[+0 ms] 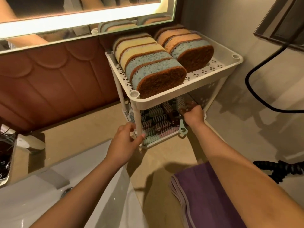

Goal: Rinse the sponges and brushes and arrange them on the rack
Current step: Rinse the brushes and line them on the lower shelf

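A white two-tier rack (189,88) stands on the beige counter. Its top shelf holds two rows of sponges on edge, yellow and blue on the left (148,63), orange and blue on the right (189,45), each with a brown scrub face. Several brushes (158,122) with pink, green and white bristles lie on the lower shelf. My left hand (125,143) grips the rack's front leg (137,117). My right hand (193,115) reaches under the top shelf, closed on a brown-handled brush (184,104).
A white sink basin (49,195) with a drain lies at the lower left, a faucet (31,142) behind it. A folded purple towel (205,198) sits at the lower right. A black cord (256,89) and coiled cable (279,170) run along the right. A lit mirror hangs above.
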The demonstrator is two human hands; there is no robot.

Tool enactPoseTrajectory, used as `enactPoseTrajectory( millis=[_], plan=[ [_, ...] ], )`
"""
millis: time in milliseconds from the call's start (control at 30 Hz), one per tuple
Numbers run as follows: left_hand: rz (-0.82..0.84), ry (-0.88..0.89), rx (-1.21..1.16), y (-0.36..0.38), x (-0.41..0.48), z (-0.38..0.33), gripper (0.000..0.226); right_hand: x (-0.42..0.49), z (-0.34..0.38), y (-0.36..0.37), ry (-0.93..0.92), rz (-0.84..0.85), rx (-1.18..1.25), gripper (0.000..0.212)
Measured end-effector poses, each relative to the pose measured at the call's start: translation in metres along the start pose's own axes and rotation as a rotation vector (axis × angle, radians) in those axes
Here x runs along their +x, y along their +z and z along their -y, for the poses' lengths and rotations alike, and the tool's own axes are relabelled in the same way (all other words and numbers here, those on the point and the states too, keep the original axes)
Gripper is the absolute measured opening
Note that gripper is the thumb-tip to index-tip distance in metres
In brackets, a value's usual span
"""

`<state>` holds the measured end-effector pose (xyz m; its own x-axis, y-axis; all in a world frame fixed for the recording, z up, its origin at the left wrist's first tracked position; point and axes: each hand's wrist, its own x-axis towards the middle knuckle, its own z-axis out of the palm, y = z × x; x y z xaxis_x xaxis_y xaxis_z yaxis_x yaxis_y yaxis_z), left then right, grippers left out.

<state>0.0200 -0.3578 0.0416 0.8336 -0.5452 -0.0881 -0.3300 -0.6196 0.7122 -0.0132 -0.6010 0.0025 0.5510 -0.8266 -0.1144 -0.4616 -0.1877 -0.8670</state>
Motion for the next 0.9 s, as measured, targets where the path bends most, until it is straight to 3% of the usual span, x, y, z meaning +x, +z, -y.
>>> enactPoseTrajectory(
  millis=[133, 300, 400, 533, 767, 900],
  plan=[
    [0.043, 0.024, 0.085, 0.004, 0.001, 0.004, 0.031, 0.032, -0.001, 0.012, 0.086, 0.056, -0.086, 0.048],
    [-0.046, 0.089, 0.205, 0.011, 0.002, 0.015, 0.029, 0.053, -0.011, 0.027, -0.037, 0.129, -0.36, 0.047],
    [-0.045, 0.098, 0.197, 0.013, 0.003, 0.019, 0.029, 0.053, -0.028, 0.034, 0.016, 0.134, -0.385, 0.047],
    [-0.054, 0.114, 0.189, 0.014, 0.005, 0.024, 0.026, 0.053, -0.04, 0.043, -0.09, 0.198, -0.475, 0.044],
    [0.008, 0.06, 0.073, 0.016, 0.004, 0.025, 0.03, 0.033, -0.032, 0.034, -0.206, 0.084, -0.481, 0.036],
    [0.088, -0.068, -0.148, 0.015, -0.009, 0.023, 0.031, 0.002, -0.023, 0.021, -0.259, 0.083, -0.413, 0.026]
  ],
)
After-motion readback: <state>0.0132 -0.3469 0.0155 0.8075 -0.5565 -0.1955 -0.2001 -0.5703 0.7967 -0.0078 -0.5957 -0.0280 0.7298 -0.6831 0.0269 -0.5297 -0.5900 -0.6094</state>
